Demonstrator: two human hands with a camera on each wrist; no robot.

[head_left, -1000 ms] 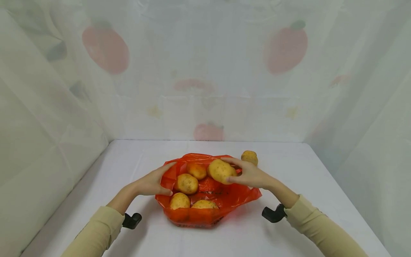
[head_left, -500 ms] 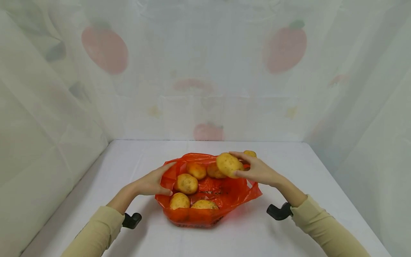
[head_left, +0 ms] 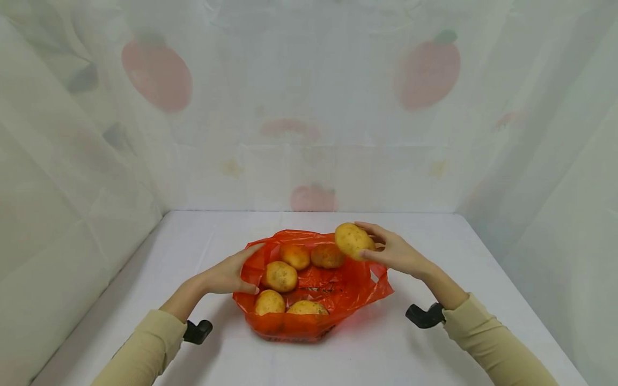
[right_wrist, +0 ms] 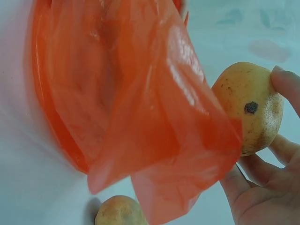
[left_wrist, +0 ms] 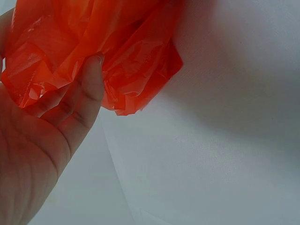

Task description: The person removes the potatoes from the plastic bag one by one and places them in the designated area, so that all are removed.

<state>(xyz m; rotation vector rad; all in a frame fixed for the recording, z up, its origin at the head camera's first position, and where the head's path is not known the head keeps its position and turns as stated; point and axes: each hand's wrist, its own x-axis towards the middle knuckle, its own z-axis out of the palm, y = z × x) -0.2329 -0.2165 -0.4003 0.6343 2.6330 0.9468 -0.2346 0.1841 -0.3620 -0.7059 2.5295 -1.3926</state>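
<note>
1. Fingers [right_wrist: 283, 149] and thumb of the right hand [head_left: 399, 255] grasp a potato [head_left: 353, 240] from its right side.
2. That potato sits between thumb and fingertips, held up at the far right rim of a red bag [head_left: 357, 289]; whether it touches the plastic, I cannot tell.
3. Its skin shows a dark spot [right_wrist: 251, 108] beside the thumb.
4. On the other side, the left hand [head_left: 227, 273] grips the bag's left edge, fingers and thumb curved about the film.
5. Five more potatoes [head_left: 281, 276] lie inside the bag, apart from the right fingers.
6. Another potato [right_wrist: 121, 212] rests outside, on the white table [head_left: 367, 356].
</note>
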